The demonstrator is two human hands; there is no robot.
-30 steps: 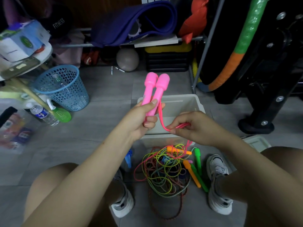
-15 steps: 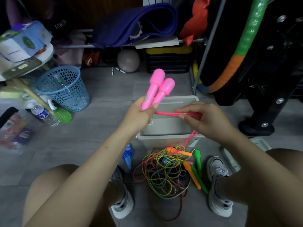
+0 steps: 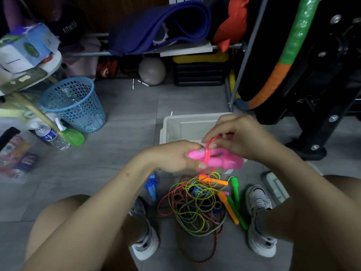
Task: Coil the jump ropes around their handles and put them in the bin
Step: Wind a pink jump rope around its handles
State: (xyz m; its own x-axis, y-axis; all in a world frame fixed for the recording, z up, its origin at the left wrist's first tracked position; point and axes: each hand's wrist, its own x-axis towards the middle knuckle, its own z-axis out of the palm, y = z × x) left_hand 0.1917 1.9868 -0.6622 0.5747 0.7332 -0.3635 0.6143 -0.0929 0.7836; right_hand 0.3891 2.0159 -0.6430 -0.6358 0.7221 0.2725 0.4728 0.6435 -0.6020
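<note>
My left hand [image 3: 175, 156] grips the two pink handles [image 3: 220, 158], which lie sideways together above the near edge of the white bin [image 3: 187, 124]. A loop of the pink rope [image 3: 208, 151] crosses over the handles. My right hand [image 3: 240, 137] pinches that rope just above them. The rest of the pink rope drops into a tangle of ropes [image 3: 195, 204] on the floor between my shoes, with orange handles [image 3: 226, 206] and green handles [image 3: 235, 192] beside it.
A blue mesh basket [image 3: 74, 104] stands at the left with a water bottle [image 3: 51, 135] and a green brush nearby. A blue handle [image 3: 151, 185] lies by my left shoe. A rack with a purple mat and a grey ball fills the back; black equipment stands at right.
The pink handles have tipped from upright to lying sideways and lower. My right hand has carried the rope over them, forming a loop around the handles.
</note>
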